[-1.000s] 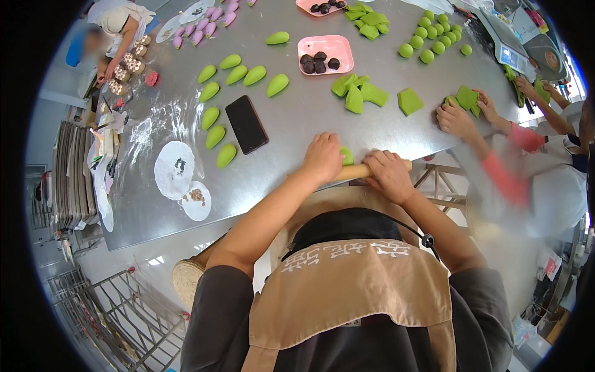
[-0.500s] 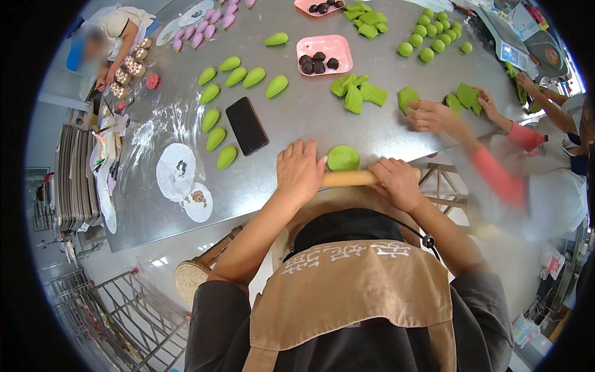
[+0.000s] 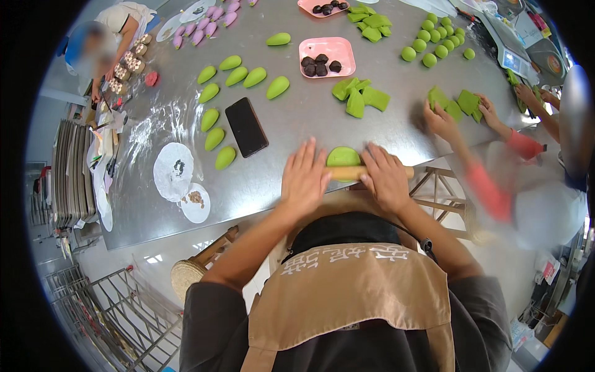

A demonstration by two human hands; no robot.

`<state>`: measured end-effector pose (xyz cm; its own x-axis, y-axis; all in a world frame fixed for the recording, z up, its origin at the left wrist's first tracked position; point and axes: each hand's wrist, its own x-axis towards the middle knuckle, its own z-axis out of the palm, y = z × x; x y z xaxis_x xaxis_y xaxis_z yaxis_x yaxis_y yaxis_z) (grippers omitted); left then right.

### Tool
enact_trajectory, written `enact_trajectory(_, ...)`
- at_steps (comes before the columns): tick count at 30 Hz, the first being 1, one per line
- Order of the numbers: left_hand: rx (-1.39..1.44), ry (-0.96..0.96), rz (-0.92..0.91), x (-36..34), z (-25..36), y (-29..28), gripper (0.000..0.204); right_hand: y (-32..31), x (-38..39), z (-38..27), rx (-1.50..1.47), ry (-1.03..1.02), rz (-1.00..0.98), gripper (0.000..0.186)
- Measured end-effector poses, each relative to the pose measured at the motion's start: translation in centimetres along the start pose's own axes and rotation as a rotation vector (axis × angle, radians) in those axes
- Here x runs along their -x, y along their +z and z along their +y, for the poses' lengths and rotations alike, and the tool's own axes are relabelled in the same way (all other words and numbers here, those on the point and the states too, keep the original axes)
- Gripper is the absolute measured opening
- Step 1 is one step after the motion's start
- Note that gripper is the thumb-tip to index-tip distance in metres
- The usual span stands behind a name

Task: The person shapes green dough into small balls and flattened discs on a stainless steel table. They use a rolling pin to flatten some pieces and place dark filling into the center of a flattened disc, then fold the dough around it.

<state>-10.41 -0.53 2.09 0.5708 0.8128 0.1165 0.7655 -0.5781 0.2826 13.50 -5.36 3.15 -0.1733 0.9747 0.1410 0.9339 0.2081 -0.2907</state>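
Note:
A wooden rolling pin (image 3: pixel 344 173) lies across the near side of a flat round piece of green dough (image 3: pixel 343 156) at the table's front edge. My left hand (image 3: pixel 306 177) rests over the pin's left end, its fingers stretched forward and slightly blurred. Over the right part of the pin lies my right hand (image 3: pixel 384 175), fingers also extended, with the pin's tip sticking out beyond it. Both palms press on the pin rather than wrap round it. Just beyond are several flat green dough pieces (image 3: pixel 375 98) and a pink tray (image 3: pixel 341 46) of dark filling balls (image 3: pixel 321 59).
A black phone (image 3: pixel 246 127) lies left of my hands, beside several green oval dough shapes (image 3: pixel 226 157). White paper rounds (image 3: pixel 173 170) are further left. At right, a co-worker's hands (image 3: pixel 443 124) handle green dough pieces. Green balls (image 3: pixel 429 60) and a scale (image 3: pixel 515 62) stand beyond.
My hands and the rolling pin have moved forward onto the dough, and my fingers have straightened. The co-worker's near hand has shifted right and now holds a green piece.

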Motion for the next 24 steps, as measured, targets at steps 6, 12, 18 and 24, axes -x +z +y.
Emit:
enact_trajectory(6, 0.016, -0.113, -0.017, -6.0, -1.1, -0.8, 0.049, 0.5, -4.8, 0.7, 0.059, 0.051, 0.179, 0.043)
enact_trajectory(12, 0.191, -0.033, -0.271, -5.9, 2.4, 0.0, 0.039, -0.4, -0.4, 0.4, -0.053, -0.087, 0.055, 0.041)
enact_trajectory(18, 0.310, -0.149, -0.373, -8.0, 1.9, -0.3, 0.018, -1.8, 3.1, 0.1, -0.105, -0.130, -0.090, 0.041)
enact_trajectory(24, 0.537, -0.194, -0.170, -3.7, 3.1, -4.1, 0.025, -4.0, 3.7, -0.5, -0.156, -0.206, -0.042, 0.037)
